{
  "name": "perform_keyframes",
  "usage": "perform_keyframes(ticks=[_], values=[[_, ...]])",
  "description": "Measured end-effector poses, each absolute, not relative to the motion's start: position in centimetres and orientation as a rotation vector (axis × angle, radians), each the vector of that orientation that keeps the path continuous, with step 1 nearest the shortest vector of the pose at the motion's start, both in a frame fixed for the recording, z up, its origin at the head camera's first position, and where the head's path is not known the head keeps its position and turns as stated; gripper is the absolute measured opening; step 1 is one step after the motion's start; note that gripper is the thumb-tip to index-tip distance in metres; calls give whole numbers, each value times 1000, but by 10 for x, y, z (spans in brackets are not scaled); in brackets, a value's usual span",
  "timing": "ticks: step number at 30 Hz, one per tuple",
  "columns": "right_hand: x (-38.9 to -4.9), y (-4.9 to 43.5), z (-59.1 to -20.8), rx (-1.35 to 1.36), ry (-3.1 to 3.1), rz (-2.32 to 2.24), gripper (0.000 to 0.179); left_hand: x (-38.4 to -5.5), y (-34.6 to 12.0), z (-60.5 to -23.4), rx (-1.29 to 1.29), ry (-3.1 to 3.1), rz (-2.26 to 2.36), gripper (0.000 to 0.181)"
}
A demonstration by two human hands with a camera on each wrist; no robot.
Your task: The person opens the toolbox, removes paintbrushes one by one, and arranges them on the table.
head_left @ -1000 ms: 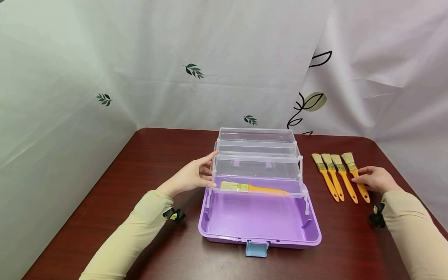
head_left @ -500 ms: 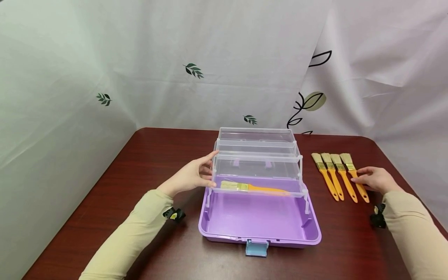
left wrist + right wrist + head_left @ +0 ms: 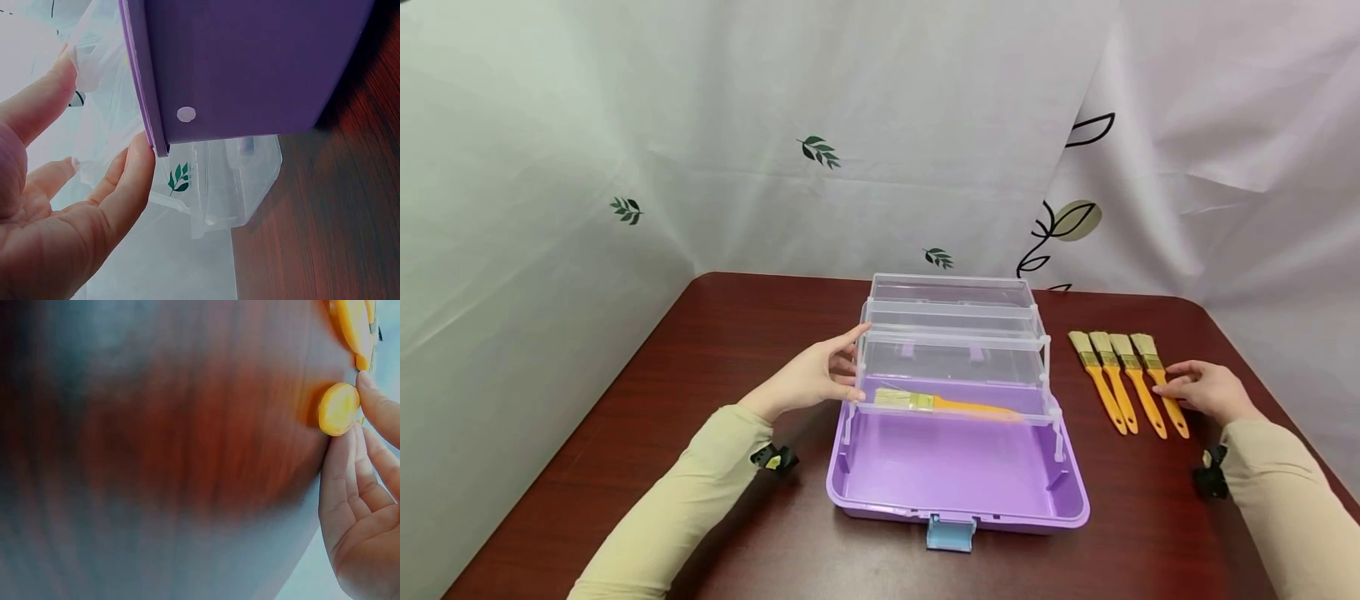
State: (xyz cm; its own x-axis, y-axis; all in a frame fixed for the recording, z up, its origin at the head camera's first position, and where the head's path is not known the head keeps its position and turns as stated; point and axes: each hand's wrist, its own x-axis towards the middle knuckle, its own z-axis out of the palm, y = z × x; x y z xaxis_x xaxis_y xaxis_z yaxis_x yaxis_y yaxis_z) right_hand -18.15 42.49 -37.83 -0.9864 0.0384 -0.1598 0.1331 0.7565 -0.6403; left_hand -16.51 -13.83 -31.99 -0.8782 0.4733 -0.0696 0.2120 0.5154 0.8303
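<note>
A purple storage box (image 3: 951, 468) stands open on the table, its tiered clear trays (image 3: 955, 362) raised above the base. In the lowest tray lies a yellow-handled paintbrush (image 3: 966, 406), bristles to the left. My left hand (image 3: 812, 375) spans the left side of the trays, thumb low and index finger higher; in the left wrist view a fingertip meets the box's purple rim (image 3: 140, 81). At the right, thumb and fingers of my right hand (image 3: 1213, 390) pinch the handle of the rightmost paintbrush (image 3: 1152, 362), whose yellow handle end (image 3: 339, 409) shows in the right wrist view.
Several matching paintbrushes (image 3: 1142, 396) lie side by side, bristles away from me, left of my right hand. A blue latch (image 3: 951, 533) hangs at the box's front. White patterned cloth (image 3: 880, 217) walls the dark red table (image 3: 752, 321) at the back and sides.
The rightmost paintbrush has shifted slightly left at its bristle end, closer to the others, with my right hand on it. My left hand stays at the trays.
</note>
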Motion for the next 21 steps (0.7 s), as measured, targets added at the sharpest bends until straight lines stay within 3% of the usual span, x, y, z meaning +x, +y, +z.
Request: perform_keyframes(ticks=[21], values=[[-181, 419, -371, 83, 2888, -1010, 68, -165, -139, -320, 570, 2477, 1289, 99]])
